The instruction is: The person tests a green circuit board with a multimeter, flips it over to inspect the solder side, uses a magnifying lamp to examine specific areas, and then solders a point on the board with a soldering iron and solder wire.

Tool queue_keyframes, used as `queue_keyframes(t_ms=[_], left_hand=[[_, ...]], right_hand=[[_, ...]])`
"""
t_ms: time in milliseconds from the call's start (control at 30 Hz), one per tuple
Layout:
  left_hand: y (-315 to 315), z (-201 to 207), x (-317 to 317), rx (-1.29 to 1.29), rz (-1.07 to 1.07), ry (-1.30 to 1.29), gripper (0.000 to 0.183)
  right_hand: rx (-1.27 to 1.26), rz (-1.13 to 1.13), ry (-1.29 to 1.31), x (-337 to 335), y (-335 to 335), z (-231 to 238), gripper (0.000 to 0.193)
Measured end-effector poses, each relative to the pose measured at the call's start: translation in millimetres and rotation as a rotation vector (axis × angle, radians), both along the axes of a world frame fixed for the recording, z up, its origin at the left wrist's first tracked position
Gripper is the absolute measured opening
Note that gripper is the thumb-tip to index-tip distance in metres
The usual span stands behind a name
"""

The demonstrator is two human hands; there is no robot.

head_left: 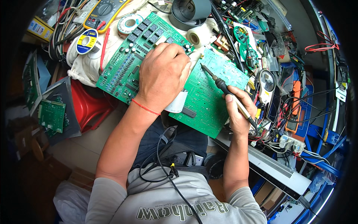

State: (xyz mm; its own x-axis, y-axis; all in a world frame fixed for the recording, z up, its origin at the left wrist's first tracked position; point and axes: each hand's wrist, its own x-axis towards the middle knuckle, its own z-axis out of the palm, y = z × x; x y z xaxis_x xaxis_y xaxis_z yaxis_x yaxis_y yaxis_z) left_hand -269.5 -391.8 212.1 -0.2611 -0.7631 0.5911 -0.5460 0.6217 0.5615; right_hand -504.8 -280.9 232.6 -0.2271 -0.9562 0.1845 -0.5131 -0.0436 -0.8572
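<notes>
My right hand (240, 110) grips a soldering iron (220, 85) like a pen, its cord trailing from the handle's end. The iron's tip meets or hovers just over the far part of a green circuit board (209, 108); touching or not, I cannot tell. My left hand (164, 71) is closed, resting where a second green circuit board (121, 69), full of black relays and small parts, meets the first. What its fingers pinch is hidden beneath the hand. A pale flat ribbon cable (176, 103) shows beside the left wrist, close to a long black chip (189, 111).
Solder wire spools (87, 41), a yellow multimeter (106, 11) and a white tape roll (193, 36) lie beyond the boards. Loose boards, cables and a magnifier (266, 81) crowd the right side. A red stool (87, 102) stands at left.
</notes>
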Motion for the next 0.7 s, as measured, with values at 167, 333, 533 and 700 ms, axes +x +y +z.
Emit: queue_keyframes(t_ms=[167,333,533,700], left_hand=[[0,-1,0,0.005,-0.001,0.001,0.008],[2,3,1,0.013,-0.003,0.025,0.007],[8,14,13,-0.029,0.049,0.117,0.011],[33,21,53,0.131,0.098,0.267,0.012]], right_hand=[[0.021,-0.022,-0.029,1,0,1,0.024],[-0.016,-0.053,-0.144,0,4,1,0.026],[-0.173,-0.081,-0.299,-10,11,3,0.029],[-0.363,-0.187,-0.293,-27,17,15,0.033]])
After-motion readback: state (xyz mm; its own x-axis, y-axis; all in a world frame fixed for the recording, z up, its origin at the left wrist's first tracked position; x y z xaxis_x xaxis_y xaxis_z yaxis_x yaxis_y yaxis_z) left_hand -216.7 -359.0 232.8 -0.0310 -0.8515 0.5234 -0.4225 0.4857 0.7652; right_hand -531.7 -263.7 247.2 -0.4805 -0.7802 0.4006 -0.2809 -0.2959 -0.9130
